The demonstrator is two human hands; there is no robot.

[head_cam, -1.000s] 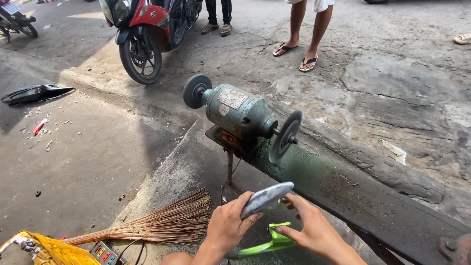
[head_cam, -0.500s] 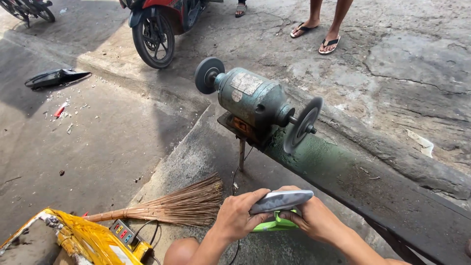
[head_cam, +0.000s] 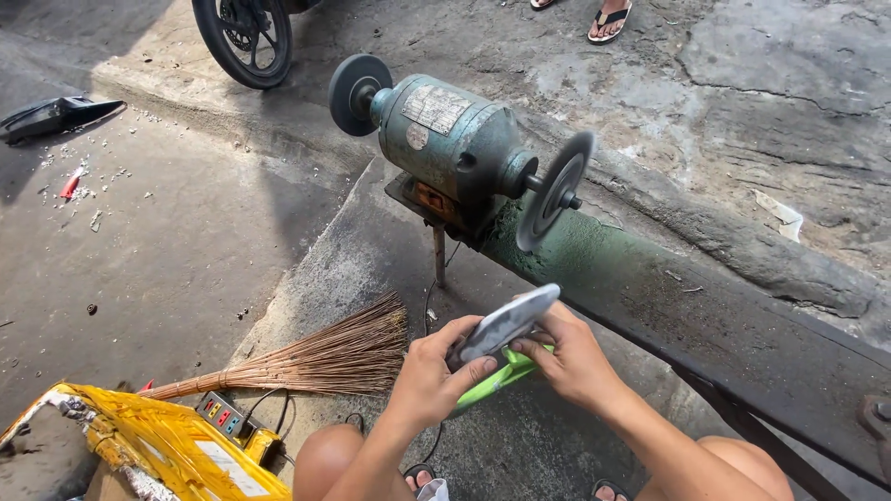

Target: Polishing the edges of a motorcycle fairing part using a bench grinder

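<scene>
Grey metal fills my grip: a curved, shiny piece (head_cam: 506, 323) held between both hands, tilted so its far end rises toward the grinder. My left hand (head_cam: 434, 376) has its fingers curled shut around the near end, thumb lying along the top. My right hand (head_cam: 568, 357) closes on the same piece from the other side, fingertips pressed to its edge. Under the metal, a bright green plastic part (head_cam: 497, 380) sticks out between my palms, touching both.

Just ahead stands a teal bench grinder (head_cam: 455, 144) on a small stand, a dark wheel (head_cam: 357, 82) at its left end and a thin grey disc (head_cam: 555, 190) at its right. The disc is near the metal piece but apart from it. A long green beam (head_cam: 668, 297) runs off to the right behind my hands. A stick broom (head_cam: 306, 357) lies on the concrete to my left, beside a power strip (head_cam: 225, 415) and a yellow wrapped bundle (head_cam: 158, 445). A motorbike tyre (head_cam: 243, 37) shows at the top.
</scene>
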